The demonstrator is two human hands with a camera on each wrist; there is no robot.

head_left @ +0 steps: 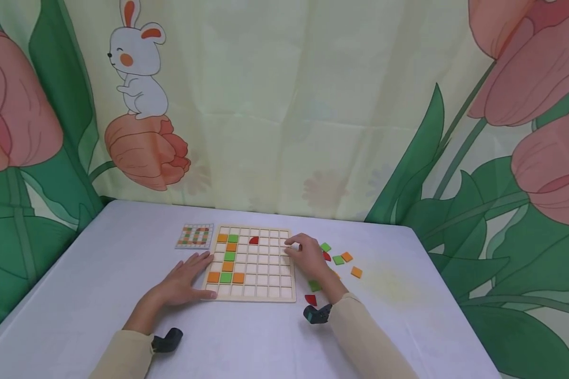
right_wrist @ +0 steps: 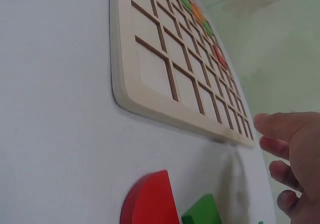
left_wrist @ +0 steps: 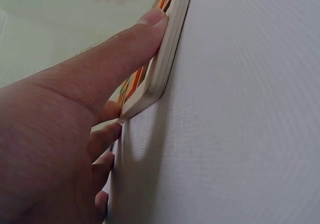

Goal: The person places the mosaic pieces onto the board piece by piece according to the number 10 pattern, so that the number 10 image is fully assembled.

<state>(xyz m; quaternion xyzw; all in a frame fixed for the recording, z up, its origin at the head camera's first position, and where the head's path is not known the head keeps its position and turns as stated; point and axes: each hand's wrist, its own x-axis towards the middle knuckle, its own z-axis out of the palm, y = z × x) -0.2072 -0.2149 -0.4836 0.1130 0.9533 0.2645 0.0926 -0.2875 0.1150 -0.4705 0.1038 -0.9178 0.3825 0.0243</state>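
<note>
A wooden grid board point(head_left: 268, 281) lies on the table, with orange and green square tiles in its left columns and one red quarter-round piece point(head_left: 254, 240) near its top. My left hand point(head_left: 180, 281) steadies the board's left side, its thumb point(left_wrist: 150, 28) on the near corner frame and its fingers spread along the edge. At the board's right edge, my right hand point(head_left: 308, 258) hovers with thumb and fingers bent and apart. Nothing shows between its fingertips in the right wrist view.
Loose pieces lie right of the board, among them an orange tile point(head_left: 356, 272), a green tile point(head_left: 338, 260) and a red quarter-round point(head_left: 310, 300). A printed pattern card point(head_left: 194, 236) lies beyond the left hand. Behind the table hangs a patterned curtain point(head_left: 246, 131).
</note>
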